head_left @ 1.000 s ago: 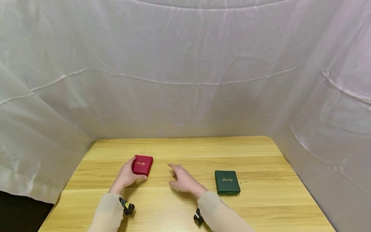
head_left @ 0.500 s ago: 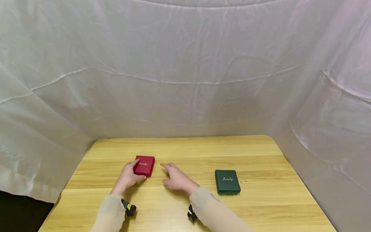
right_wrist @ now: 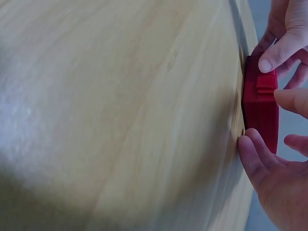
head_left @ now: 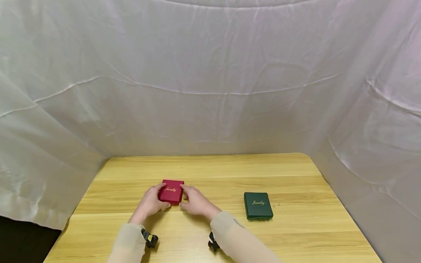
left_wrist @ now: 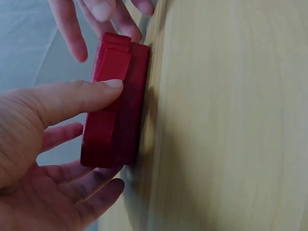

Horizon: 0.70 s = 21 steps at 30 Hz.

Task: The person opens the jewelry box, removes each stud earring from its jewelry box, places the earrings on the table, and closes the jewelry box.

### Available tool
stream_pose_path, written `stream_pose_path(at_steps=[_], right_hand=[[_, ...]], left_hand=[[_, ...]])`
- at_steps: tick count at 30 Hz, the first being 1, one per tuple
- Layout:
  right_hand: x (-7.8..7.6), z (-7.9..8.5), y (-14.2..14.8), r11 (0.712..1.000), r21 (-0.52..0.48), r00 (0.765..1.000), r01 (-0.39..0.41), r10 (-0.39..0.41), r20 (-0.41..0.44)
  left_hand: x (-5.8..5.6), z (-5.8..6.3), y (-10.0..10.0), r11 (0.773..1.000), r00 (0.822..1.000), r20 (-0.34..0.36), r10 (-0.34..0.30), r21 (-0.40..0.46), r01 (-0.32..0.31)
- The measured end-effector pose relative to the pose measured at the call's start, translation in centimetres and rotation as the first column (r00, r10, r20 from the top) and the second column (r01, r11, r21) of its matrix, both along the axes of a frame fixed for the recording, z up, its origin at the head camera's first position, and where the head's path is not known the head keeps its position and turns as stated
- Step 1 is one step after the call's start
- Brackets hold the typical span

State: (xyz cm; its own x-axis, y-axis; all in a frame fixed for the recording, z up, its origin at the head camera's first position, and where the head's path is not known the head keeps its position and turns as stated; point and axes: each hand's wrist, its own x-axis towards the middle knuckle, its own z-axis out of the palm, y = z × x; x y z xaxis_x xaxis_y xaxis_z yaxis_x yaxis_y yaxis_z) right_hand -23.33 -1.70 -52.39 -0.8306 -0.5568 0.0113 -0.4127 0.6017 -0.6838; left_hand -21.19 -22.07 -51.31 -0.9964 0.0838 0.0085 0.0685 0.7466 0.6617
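A red jewelry box (head_left: 171, 192) with gold lettering lies closed on the wooden table. My left hand (head_left: 151, 201) grips it at its left side. In the left wrist view, the left thumb (left_wrist: 91, 98) presses on the front face, over the flap (left_wrist: 109, 91), while the fingers reach round the side. My right hand (head_left: 196, 201) is at the box's right side, thumb and fingers spread around that edge. The right wrist view shows the right fingers (right_wrist: 257, 156) low beside the box, close to the tabletop.
A green jewelry box (head_left: 258, 206) lies closed to the right on the table (head_left: 210, 168). Tiny items (head_left: 276, 205) lie just right of it. Pale cloth (head_left: 210, 120) hangs behind and at both sides of the table.
My left hand has shifted the red jewelry box to the right and slightly nearer. My right hand has come left, up to the box's right side. The green box stays put.
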Motion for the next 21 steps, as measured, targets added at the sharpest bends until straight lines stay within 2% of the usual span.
stream_pose_path(at_steps=[4, 10, 21], right_hand=[[0.0, 0.0, -0.1, 1.000, 0.001, 1.000, 0.026, -0.026, 0.000], [0.0, -0.1, -0.1, 0.998, 0.005, 0.998, 0.066, -0.066, -0.004], [-0.2, 0.4, 1.3, 0.985, -0.147, 0.996, 0.094, -0.091, 0.025]], left_hand=[[0.1, 0.1, 0.6, 1.000, 1.000, -0.010, -0.022, 0.013, 0.022], [0.3, 0.1, 1.0, 0.999, 1.000, -0.003, -0.015, 0.028, 0.015], [1.0, 1.1, 2.2, 0.999, 0.999, -0.034, -0.004, 0.037, 0.006]])
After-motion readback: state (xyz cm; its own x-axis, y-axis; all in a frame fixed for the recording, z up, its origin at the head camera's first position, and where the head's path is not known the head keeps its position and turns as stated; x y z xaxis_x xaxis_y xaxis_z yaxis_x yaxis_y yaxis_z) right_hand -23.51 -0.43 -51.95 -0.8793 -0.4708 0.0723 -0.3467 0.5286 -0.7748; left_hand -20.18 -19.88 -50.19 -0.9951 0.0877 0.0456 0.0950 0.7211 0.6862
